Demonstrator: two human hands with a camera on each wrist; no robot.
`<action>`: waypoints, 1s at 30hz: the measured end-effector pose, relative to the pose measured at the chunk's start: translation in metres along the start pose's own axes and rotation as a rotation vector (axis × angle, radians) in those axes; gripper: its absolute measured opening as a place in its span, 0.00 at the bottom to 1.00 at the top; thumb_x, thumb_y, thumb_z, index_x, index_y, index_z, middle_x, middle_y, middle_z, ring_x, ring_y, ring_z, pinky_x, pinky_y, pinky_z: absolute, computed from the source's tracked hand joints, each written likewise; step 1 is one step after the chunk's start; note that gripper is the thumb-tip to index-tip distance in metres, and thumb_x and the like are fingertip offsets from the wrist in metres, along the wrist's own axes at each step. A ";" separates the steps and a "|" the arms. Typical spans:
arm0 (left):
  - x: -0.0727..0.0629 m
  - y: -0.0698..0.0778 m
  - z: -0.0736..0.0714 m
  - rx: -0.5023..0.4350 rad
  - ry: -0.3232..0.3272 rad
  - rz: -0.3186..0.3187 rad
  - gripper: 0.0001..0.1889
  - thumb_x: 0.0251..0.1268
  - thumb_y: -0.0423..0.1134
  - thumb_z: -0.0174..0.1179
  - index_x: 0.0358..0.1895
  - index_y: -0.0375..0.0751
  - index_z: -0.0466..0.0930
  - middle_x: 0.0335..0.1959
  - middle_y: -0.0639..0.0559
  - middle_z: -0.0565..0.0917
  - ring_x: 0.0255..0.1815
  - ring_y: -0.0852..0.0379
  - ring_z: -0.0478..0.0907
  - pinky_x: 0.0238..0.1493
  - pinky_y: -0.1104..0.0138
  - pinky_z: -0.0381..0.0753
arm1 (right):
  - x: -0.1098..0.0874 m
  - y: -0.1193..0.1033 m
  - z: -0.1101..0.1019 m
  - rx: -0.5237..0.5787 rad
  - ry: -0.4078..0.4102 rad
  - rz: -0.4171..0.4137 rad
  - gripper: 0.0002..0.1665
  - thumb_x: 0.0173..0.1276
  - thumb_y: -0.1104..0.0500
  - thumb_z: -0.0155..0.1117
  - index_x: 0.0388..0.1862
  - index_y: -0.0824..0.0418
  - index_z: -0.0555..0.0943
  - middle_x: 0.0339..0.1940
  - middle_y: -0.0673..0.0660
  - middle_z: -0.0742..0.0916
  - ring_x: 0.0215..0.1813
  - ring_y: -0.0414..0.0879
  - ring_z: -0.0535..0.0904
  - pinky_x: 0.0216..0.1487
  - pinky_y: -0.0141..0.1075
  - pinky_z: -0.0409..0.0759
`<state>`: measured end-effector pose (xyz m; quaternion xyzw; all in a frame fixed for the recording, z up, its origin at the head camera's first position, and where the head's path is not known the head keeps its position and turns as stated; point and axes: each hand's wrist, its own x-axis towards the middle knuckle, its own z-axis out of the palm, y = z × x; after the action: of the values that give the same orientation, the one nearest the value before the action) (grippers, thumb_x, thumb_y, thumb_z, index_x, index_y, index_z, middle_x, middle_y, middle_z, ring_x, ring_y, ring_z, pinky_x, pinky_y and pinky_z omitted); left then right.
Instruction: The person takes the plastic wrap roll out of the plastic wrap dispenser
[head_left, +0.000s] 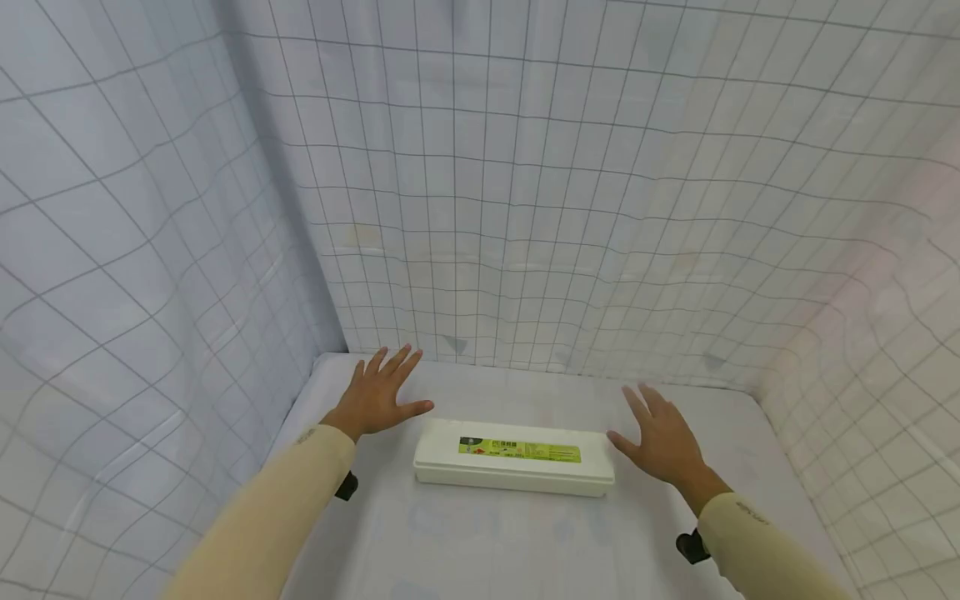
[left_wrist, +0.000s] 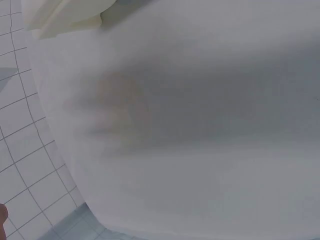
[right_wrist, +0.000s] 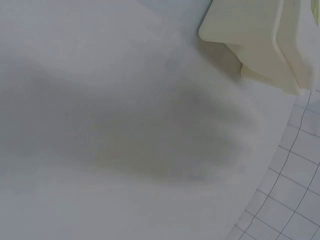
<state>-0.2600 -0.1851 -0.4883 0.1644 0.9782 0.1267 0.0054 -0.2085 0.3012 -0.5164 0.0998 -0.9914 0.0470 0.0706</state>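
Note:
A long white lidded box (head_left: 442, 450) with a green printed label (head_left: 520, 450) lies on the white table, its long side running left to right. My left hand (head_left: 372, 402) is spread beside the box's left end, apart from it, holding nothing. Near the right end, my right hand (head_left: 660, 442) is also spread, with its thumb close to the box; whether they touch I cannot tell. In the left wrist view one end of the box (left_wrist: 75, 15) shows at the top left, with a fingertip (left_wrist: 3, 214) at the left edge. The right wrist view shows the other end of the box (right_wrist: 245, 25).
White sheeting with a grey grid (head_left: 480, 208) hangs behind the table and along both sides. The white tabletop (head_left: 480, 550) extends in front of the box. A dark wrist device (head_left: 347, 486) is below the left sleeve, and another dark device (head_left: 692, 547) below the right.

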 end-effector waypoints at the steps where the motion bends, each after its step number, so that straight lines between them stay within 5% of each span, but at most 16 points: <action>1: -0.001 0.000 0.002 -0.010 -0.002 0.008 0.52 0.64 0.75 0.55 0.84 0.53 0.50 0.85 0.46 0.53 0.83 0.30 0.47 0.77 0.27 0.46 | 0.000 -0.002 0.002 0.010 -0.008 -0.008 0.54 0.66 0.36 0.68 0.81 0.60 0.59 0.80 0.69 0.66 0.77 0.69 0.64 0.76 0.65 0.65; 9: -0.007 -0.001 0.024 -0.143 -0.052 0.052 0.54 0.62 0.74 0.59 0.83 0.48 0.50 0.83 0.44 0.58 0.81 0.30 0.55 0.79 0.34 0.55 | 0.001 -0.020 0.016 0.054 -0.054 -0.087 0.57 0.61 0.30 0.70 0.82 0.53 0.60 0.80 0.64 0.67 0.77 0.67 0.67 0.75 0.64 0.68; 19: -0.020 0.004 0.063 -0.396 -0.195 -0.062 0.65 0.49 0.72 0.71 0.85 0.56 0.40 0.82 0.46 0.62 0.83 0.39 0.57 0.80 0.41 0.60 | 0.006 -0.052 0.031 0.073 -0.150 -0.186 0.65 0.51 0.25 0.75 0.82 0.51 0.62 0.79 0.62 0.70 0.77 0.63 0.69 0.76 0.61 0.68; 30: -0.034 0.012 0.105 -0.616 -0.156 -0.206 0.73 0.38 0.66 0.81 0.85 0.58 0.38 0.81 0.47 0.64 0.81 0.39 0.60 0.78 0.37 0.61 | 0.005 -0.080 0.042 0.144 -0.279 -0.171 0.67 0.46 0.29 0.81 0.82 0.47 0.62 0.79 0.59 0.71 0.78 0.60 0.68 0.80 0.60 0.61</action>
<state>-0.2187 -0.1594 -0.5877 0.0646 0.9020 0.4025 0.1424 -0.2028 0.2171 -0.5507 0.1941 -0.9735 0.0974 -0.0711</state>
